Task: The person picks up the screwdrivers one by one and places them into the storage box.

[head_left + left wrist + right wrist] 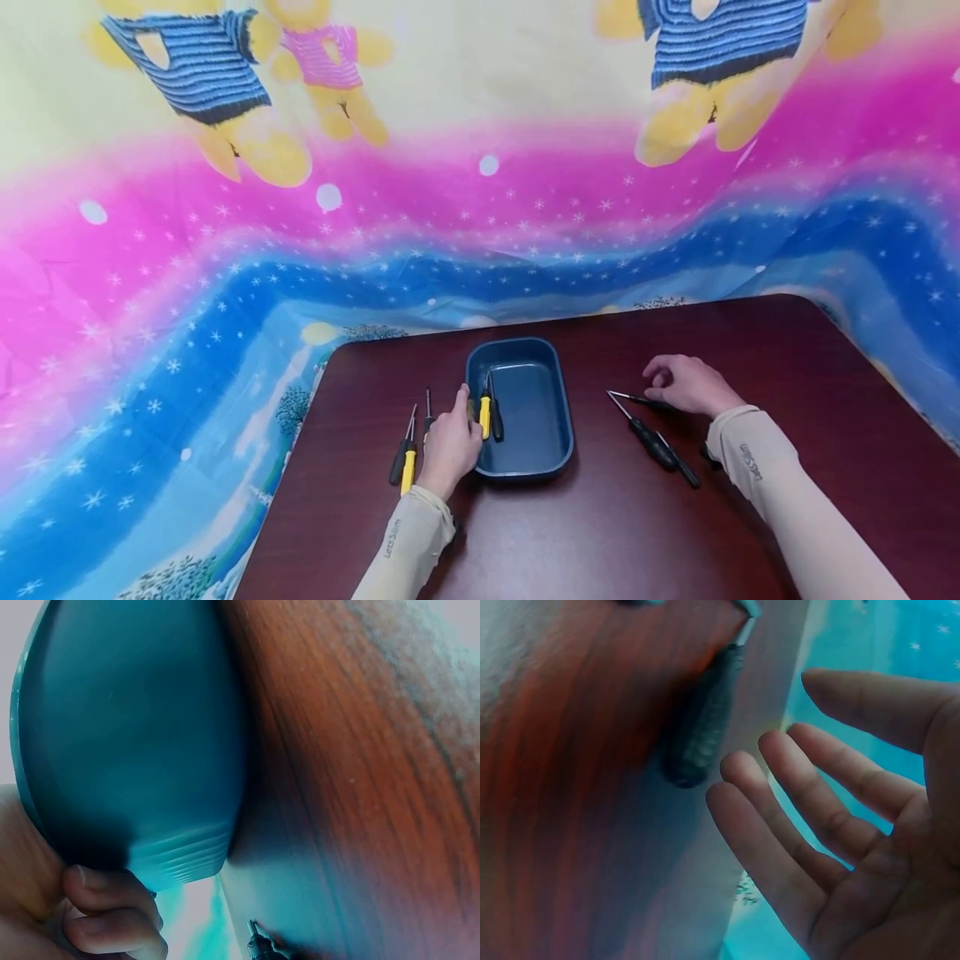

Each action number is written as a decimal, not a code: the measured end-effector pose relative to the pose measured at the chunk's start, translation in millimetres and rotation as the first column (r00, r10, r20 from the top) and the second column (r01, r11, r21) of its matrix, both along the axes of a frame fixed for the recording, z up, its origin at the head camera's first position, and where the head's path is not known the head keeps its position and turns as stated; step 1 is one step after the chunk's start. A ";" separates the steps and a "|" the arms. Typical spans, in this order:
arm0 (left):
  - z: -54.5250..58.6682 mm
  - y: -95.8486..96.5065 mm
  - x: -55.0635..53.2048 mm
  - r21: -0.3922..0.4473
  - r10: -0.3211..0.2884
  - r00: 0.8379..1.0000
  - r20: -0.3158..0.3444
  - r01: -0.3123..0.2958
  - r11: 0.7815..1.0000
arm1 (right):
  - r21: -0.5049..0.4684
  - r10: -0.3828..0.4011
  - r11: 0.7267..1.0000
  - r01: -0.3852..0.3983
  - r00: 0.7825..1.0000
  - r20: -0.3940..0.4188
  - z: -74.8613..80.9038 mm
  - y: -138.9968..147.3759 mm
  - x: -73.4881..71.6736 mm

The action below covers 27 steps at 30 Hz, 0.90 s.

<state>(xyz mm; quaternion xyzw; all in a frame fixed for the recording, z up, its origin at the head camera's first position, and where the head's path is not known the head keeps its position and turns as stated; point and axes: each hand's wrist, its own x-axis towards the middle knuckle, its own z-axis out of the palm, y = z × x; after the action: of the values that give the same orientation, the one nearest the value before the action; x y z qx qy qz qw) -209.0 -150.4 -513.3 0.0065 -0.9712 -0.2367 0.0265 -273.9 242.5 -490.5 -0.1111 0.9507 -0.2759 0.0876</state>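
From here, the left grip (pixel 453 442) clasps the rim of a blue-grey rectangular tray (pixel 534 425) holding yellow- and black-handled screwdrivers (pixel 485 418); the right grip (pixel 693 387), empty, spreads loosely beside black-handled steel screwdrivers (pixel 654 446) on the red-brown counter (pixel 600 533). Looks like sorting; one needs pinching next.

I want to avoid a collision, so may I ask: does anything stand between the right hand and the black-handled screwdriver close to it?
Nothing visible does. In the right wrist view, only open space shows between the right hand and the black-handled screwdriver. Two more screwdrivers lie beside it, nearer the person.
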 end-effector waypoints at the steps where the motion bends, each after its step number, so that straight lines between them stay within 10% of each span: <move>1: -0.4 0.3 0.7 0.000 -0.003 1.000 0.002 0.003 1.000 | 0.005 0.002 1.000 -0.002 1.000 0.015 -2.9 0.8 0.7; 27: -0.1 0.6 -0.2 -0.004 -0.005 1.000 -0.010 0.005 1.000 | 0.165 0.072 0.984 -0.071 0.997 0.000 -13.5 -4.7 0.0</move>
<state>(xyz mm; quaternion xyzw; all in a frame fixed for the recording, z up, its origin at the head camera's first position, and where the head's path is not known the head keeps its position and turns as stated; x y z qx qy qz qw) -209.2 -149.8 -513.3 0.0029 -0.9715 -0.2349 0.0309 -273.9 237.8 -504.0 -0.1383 0.9659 -0.1928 0.1034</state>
